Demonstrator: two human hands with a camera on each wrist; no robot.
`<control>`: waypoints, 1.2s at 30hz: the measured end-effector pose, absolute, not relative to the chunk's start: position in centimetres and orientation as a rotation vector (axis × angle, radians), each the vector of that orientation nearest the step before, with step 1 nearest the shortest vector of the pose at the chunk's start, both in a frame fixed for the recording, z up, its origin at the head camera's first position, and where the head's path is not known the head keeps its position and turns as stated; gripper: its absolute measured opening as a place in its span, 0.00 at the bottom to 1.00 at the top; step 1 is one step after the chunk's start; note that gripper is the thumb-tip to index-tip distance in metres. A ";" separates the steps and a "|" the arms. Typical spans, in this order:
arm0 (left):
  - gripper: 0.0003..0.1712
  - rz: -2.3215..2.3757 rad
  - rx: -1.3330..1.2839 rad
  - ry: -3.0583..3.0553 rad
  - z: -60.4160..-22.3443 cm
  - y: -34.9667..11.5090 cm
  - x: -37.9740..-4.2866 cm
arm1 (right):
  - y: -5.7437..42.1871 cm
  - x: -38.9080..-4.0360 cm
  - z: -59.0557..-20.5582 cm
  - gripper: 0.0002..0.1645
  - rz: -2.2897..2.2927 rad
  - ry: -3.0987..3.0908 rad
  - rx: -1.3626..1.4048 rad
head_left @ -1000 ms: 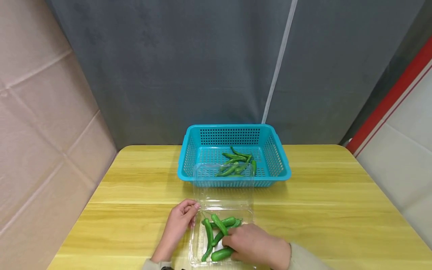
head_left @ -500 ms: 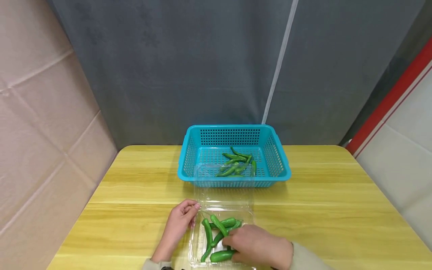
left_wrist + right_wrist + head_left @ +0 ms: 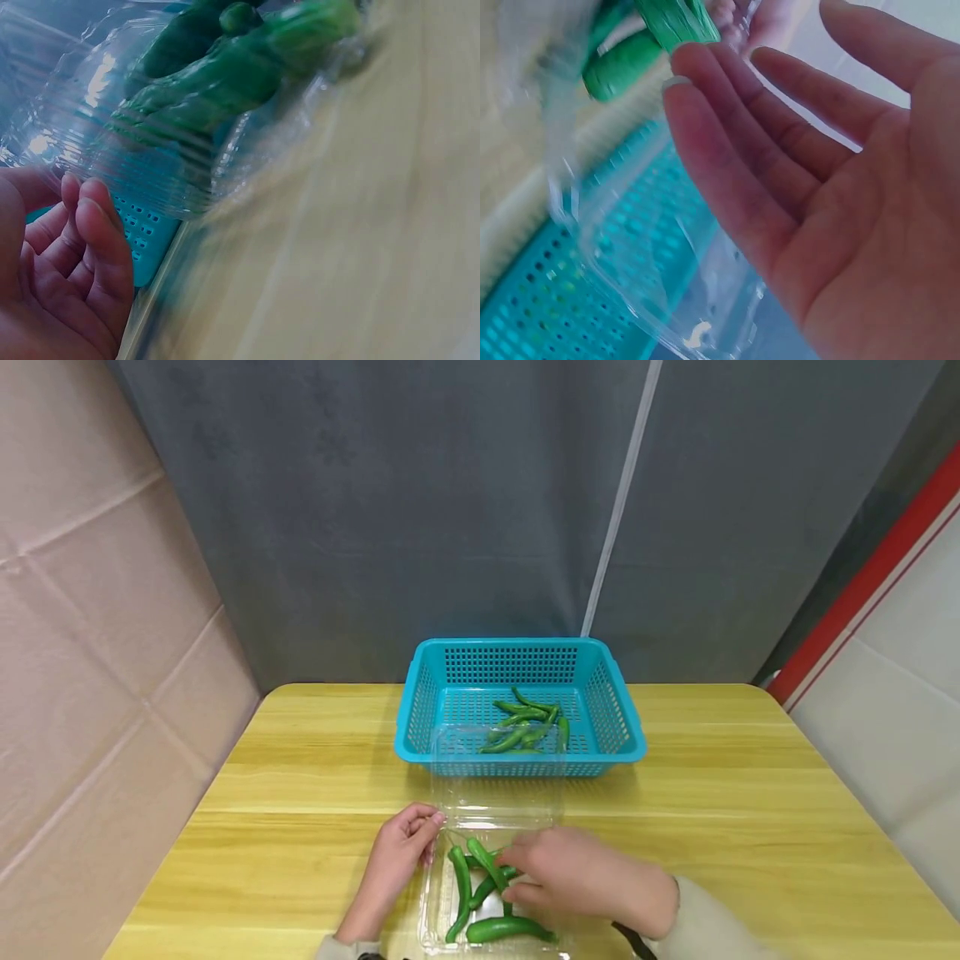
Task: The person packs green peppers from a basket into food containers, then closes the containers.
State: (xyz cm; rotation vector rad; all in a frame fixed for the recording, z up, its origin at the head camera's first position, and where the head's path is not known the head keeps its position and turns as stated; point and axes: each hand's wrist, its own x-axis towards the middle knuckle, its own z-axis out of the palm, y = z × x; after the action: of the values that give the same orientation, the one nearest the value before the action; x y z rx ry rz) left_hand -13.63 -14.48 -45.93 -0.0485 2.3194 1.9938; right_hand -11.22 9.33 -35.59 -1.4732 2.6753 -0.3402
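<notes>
A clear plastic clamshell box (image 3: 426, 920) stands with its lid (image 3: 495, 799) raised toward the basket. Several green chili peppers (image 3: 462, 885) lie criss-cross inside it, and one pepper (image 3: 506, 930) stretches along its near side. At the box's left hinge corner, my left hand (image 3: 397, 853) pinches the plastic edge between thumb and fingers; the left wrist view shows peppers (image 3: 225, 90) through the wall. My right hand (image 3: 581, 875) is over the box's right half, partly covering the peppers there. In the right wrist view its fingers (image 3: 712, 150) are extended and hold nothing.
Behind the box sits a blue perforated basket (image 3: 408, 727) with several more green chili peppers (image 3: 525, 714) in it; the lid overlaps its front wall in the head view. All stands on a wooden table (image 3: 712, 818), with a grey curtain (image 3: 375, 527) beyond.
My right hand has moved up and away from the nearest pepper, which now lies fully uncovered along the near side. The left hand keeps its place at the box corner.
</notes>
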 end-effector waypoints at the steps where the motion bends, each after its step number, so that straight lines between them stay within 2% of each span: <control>1: 0.15 1.995 -0.047 2.318 -45.9 -14.5 -13.6 | 9.4 -11.4 -35.3 0.15 -0.339 2.686 -1.485; 6: 0.15 1.999 -0.038 2.318 -46.0 -14.5 -13.7 | 9.7 -12.1 -33.7 0.19 -0.352 2.760 -1.508; 21: 0.18 2.016 -0.031 2.304 -46.3 -14.7 -13.8 | 11.5 -14.6 -28.7 0.20 -0.449 3.023 -1.394; 29: 0.17 2.028 -0.025 2.309 -46.3 -14.7 -13.8 | 12.7 -17.8 -26.1 0.21 -0.479 3.092 -1.265; 36: 0.17 2.012 -0.038 2.308 -46.2 -14.7 -13.7 | 13.7 -21.0 -25.9 0.23 -0.426 3.025 -1.025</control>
State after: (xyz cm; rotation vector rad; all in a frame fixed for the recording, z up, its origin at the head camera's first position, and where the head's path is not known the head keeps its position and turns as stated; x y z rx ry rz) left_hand -13.69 -14.73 -46.18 -0.0377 2.3080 2.0119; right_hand -21.04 13.71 -25.90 -1.0252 3.0251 -0.4263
